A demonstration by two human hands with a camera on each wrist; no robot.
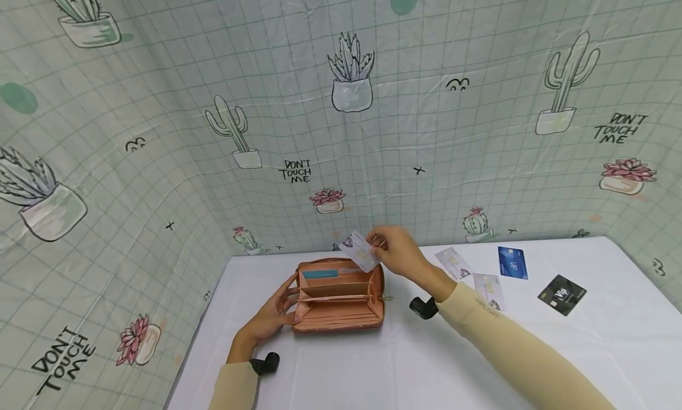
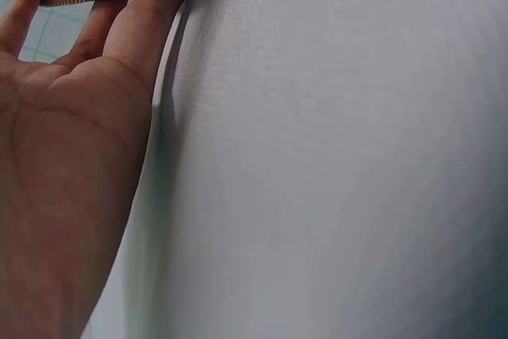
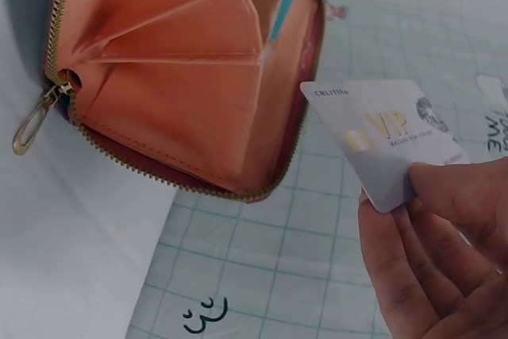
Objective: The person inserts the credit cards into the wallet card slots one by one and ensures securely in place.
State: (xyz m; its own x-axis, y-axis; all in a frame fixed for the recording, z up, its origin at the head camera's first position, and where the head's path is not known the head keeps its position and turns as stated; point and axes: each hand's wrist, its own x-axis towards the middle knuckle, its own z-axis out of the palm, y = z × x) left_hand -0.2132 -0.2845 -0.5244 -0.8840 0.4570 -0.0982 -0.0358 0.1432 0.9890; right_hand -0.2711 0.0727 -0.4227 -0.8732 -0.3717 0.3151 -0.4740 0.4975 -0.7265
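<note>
A left hand (image 1: 273,309) grips the left end of an open orange wallet (image 1: 341,326) toward the white table's (image 1: 399,362) far left corner. Nearer the far right corner lie a black card (image 1: 562,294), two pale cards (image 1: 488,289) and a blue card (image 1: 512,262). At the wallet's far side, the right hand (image 1: 395,251) pinches a white VIP card (image 1: 358,253). Cactus-print cloth (image 1: 383,138) hangs beyond.

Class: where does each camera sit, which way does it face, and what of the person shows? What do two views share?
Head: on the head, facing forward and down at the wallet; left hand, right hand and sleeves show.
Left wrist: on that wrist, facing the table and wallet; the left hand shows, palm side.
Right wrist: on that wrist, facing the card and open wallet; part of the right hand shows.
Head and right wrist share wallet and card.
</note>
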